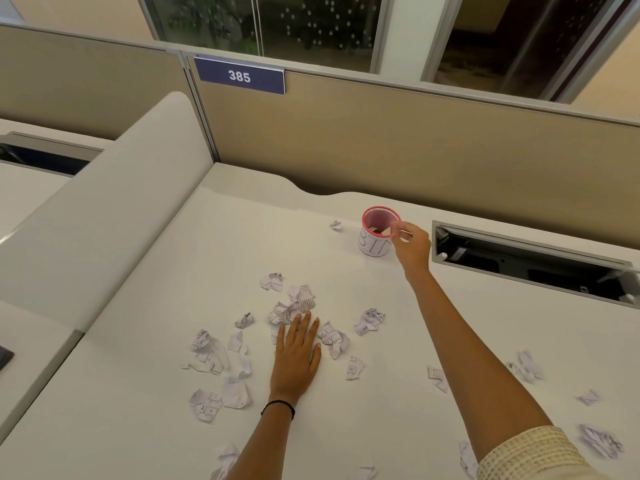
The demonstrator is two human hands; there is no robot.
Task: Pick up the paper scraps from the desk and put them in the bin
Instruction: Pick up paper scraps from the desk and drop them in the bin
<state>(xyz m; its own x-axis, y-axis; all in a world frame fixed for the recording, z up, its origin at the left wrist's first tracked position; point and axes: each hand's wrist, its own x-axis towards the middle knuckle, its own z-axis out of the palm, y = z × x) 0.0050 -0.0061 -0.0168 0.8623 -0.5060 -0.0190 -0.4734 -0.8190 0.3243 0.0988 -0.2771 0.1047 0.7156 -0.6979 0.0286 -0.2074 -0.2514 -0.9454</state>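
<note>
Pale white cubicle desk [346, 427] with a tan fabric partition [381, 143] behind it is sitting under a mess of crumpled white printed paper scraps [299, 301], mostly bunched mid-desk, a few straggling off right. Left hand [297, 355] is lying flat among them, fingers straight and close together, tips touching one scrap. Right hand [412, 244] is hovering at the rim of the small pink mesh bin [372, 245] near the back; fingers are curling, but can't tell if they're pinching anything. Scraps look feather-light and squishy, so pinching a raised crumple is probably beating scraping at flat edges.
</note>
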